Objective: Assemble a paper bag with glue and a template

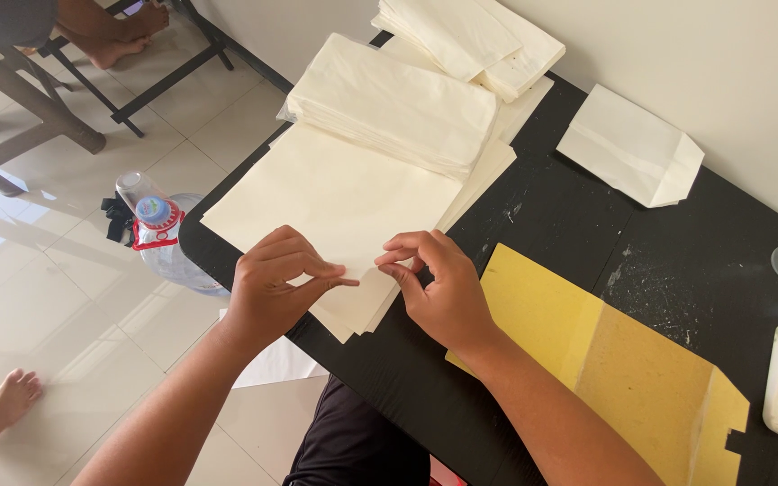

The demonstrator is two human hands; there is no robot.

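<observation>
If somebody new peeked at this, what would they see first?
Probably the two hands in the middle: the left hand and right hand pinch the near edge of a cream paper sheet on the black table. Next, the bright yellow card lying flat to the right, and the stacks of folded cream bags at the table's far end.

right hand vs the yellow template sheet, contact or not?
Cannot tell. In the head view the right hand pinches the cream paper sheet; its wrist overlaps the yellow cardboard sheet's edge in the picture, but whether it rests on the sheet or sits above it isn't plain.
</observation>
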